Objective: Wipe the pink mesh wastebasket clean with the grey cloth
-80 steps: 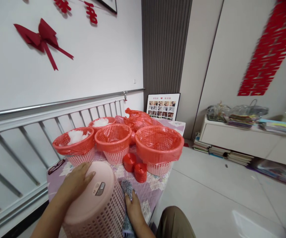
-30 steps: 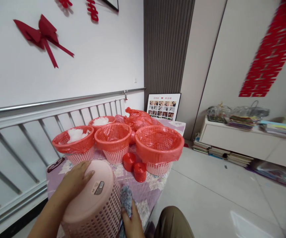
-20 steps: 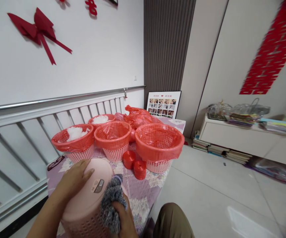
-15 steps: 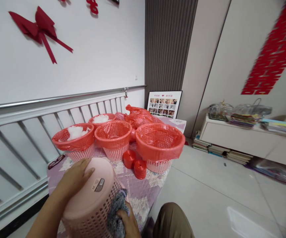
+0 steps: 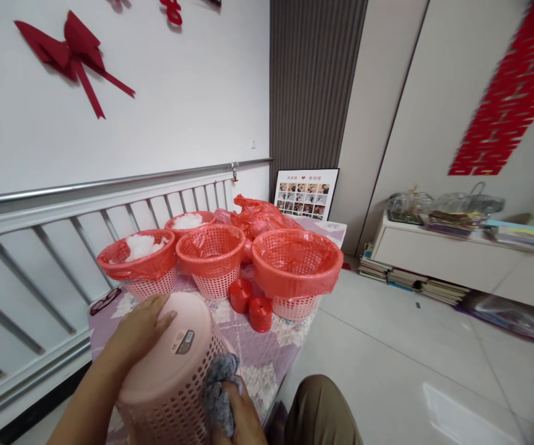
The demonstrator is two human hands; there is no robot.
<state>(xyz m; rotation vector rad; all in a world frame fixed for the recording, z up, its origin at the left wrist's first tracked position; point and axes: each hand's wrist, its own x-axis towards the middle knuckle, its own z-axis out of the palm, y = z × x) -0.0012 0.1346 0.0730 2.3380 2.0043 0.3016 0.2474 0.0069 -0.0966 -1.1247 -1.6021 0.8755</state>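
Observation:
A pink plastic basket (image 5: 165,364) is tipped over near me, its solid base with a label facing up towards me. My left hand (image 5: 144,324) grips the base at its far left edge, thumb on the flat bottom and fingers over the rim. Bunched in my right hand (image 5: 241,411) is a grey cloth (image 5: 219,392), pressed against the perforated right side of the basket. The basket's mouth is out of sight. Just beyond it lie two red ribbon rolls (image 5: 260,314).
Red-lined baskets (image 5: 297,272) stand on the patterned tablecloth (image 5: 267,352), two holding white fluffy stuff (image 5: 144,247). Red plastic bags (image 5: 262,216) lie behind. Glasses (image 5: 104,301) rest at the left edge by the radiator (image 5: 63,266). A low cabinet (image 5: 461,256) stands right.
My right hand has shifted slightly with the cloth along the basket's side and turned a little. The left hand and the basket stay nearly in place.

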